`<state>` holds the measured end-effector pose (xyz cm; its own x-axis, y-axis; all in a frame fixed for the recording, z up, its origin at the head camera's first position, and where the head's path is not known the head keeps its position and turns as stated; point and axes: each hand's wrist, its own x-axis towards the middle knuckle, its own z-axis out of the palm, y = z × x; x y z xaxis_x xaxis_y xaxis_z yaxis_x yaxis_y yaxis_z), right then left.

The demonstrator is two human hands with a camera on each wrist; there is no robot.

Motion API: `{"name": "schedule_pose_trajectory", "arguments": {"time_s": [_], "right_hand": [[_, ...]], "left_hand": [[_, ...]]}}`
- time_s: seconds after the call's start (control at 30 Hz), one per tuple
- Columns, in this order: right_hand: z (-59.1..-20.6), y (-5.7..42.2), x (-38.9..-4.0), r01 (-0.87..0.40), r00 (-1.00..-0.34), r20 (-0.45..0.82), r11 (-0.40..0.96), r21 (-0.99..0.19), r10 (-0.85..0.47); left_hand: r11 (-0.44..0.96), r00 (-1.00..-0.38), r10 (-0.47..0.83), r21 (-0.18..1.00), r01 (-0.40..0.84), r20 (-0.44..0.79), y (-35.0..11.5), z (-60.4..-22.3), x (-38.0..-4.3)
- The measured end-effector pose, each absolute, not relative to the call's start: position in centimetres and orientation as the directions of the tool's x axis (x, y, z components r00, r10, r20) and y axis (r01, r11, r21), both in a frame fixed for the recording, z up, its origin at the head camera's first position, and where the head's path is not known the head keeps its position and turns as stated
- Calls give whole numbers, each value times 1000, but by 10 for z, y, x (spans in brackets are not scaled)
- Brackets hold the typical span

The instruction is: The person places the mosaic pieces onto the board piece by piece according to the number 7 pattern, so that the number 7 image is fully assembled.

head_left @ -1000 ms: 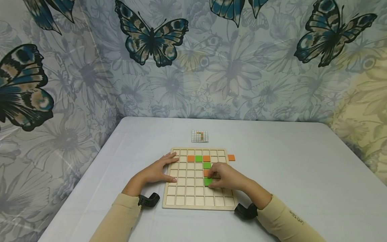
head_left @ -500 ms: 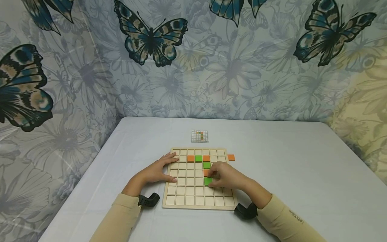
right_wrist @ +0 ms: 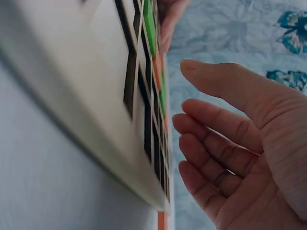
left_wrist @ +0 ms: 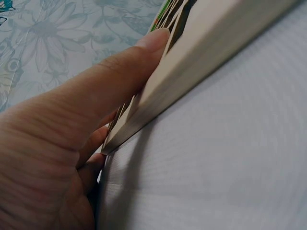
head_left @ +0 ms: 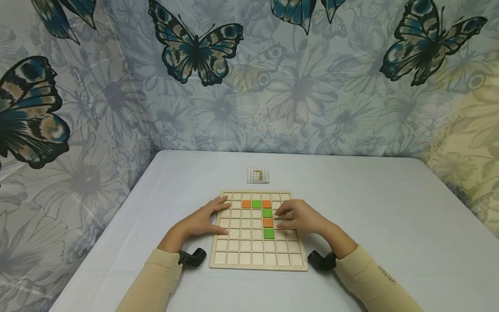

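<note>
A wooden grid board (head_left: pixel 238 258) lies flat on the table. Orange and green tiles alternate in its cells: a short row runs from an orange tile (head_left: pixel 246 204) past a green tile (head_left: pixel 256 204), then a column drops to a green tile (head_left: pixel 269 233). My left hand (head_left: pixel 199 221) rests on the board's left edge, fingers and thumb spread; in the left wrist view the thumb (left_wrist: pixel 115 79) lies on the rim. Over the board's right part hovers my right hand (head_left: pixel 306 219), thumb apart from loosely bent fingers, nothing between them. One orange tile (right_wrist: pixel 162 220) sticks out past the board's edge.
A small printed card (head_left: pixel 257 175) with a coloured grid lies behind the board. The white table (head_left: pixel 370 203) reaches back to a butterfly-patterned cloth (head_left: pixel 304 86). A black wrist camera (head_left: pixel 321 260) sits low beside the board's right edge.
My right hand has let go of the lowest green tile, which stays in its cell, and has moved up and right. It now covers the loose orange tile in the head view. My left hand stays put.
</note>
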<state>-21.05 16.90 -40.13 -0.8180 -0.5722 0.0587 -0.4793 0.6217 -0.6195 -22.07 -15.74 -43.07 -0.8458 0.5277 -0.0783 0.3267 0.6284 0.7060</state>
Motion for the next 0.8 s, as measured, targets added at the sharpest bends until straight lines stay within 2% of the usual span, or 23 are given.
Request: {"name": "schedule_pose_trajectory", "arguments": {"time_s": [0.37,0.57,0.8], "right_hand": [[-403,187,-221,-430,-862,88,627,-649,-500],[-402,197,-226,-373,-898,70,669,-643,-434],[-406,208,-231,-364,-914,97,689,-626,-395]], "left_hand": [[622,-843,532,711,327,-78,-158,-430,-220],[623,-843,534,708,333,-72,-158,-430,-220],[624,-845,529,710,325,-78,-157,-430,-220]]}}
